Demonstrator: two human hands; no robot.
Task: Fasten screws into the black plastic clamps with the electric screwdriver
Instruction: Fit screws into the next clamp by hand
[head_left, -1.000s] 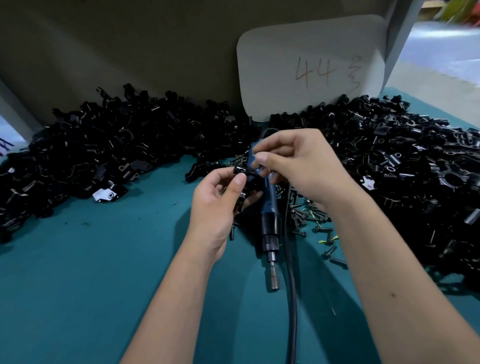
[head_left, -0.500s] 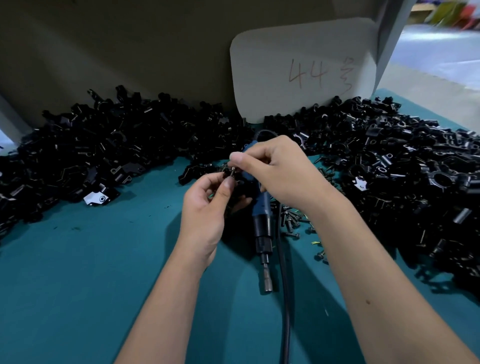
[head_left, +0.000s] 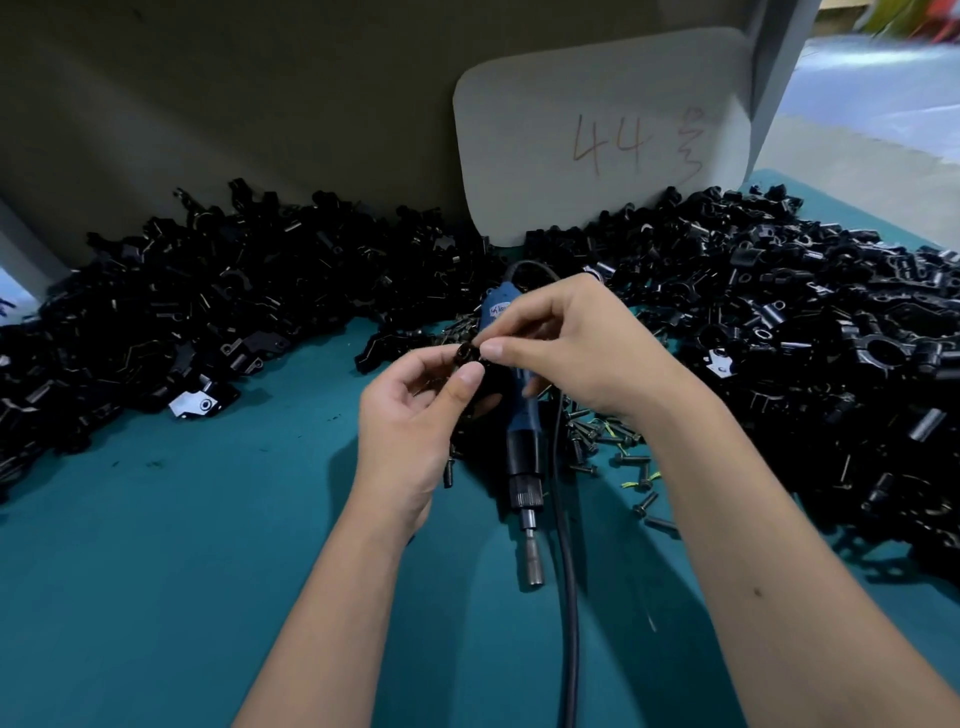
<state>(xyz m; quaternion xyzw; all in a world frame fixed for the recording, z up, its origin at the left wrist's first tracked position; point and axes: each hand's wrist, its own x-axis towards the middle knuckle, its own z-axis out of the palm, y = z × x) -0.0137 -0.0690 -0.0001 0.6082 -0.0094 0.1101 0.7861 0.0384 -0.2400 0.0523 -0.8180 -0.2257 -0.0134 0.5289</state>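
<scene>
1. Cable: black, round, smooth; runs from the near edge up along the driver's right side over the teal mat.
2. Driver: lies flat on the mat, long axis near-to-far, metal bit tip toward me, blue body away, black knurled collar between. I do not hold it; its blue end passes under my hands.
3. My left hand: fingers curled, thumb and forefinger pinching a small black plastic clamp, held up above the driver. The clamp's round hole faces me; I cannot tell which way its long axis runs.
4. My right hand: curled, thumb and forefinger tips closed at the clamp's right edge. Whether a screw sits between them I cannot tell.
5. Screws: dark, short, headed; scattered loose on the mat just right of the driver, pointing every way.
6. Clamp heaps: glossy black moulded pieces, one pile far left, one far right.
7. Card: pale, rounded corners, "44" in red, upright against the back wall.
</scene>
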